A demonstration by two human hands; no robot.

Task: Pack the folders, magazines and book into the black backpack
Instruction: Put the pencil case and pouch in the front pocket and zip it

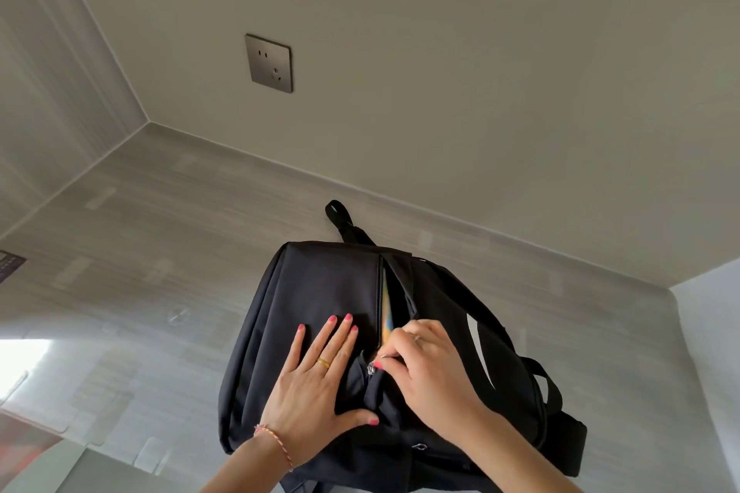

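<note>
The black fabric backpack (320,316) lies on the pale grey wood-grain surface (140,236), its bottom cut off. Left hand (316,384) presses flat, fingers spread; right hand (424,364) pinches the metal zipper pull (371,367). Colourful contents (386,312) barely show through the gap

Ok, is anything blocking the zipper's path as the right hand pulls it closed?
Nothing visible blocks it. The right hand pinches the zipper pull; the left hand lies flat on the black backpack. Colourful contents show inside the open gap but don't protrude.
</note>
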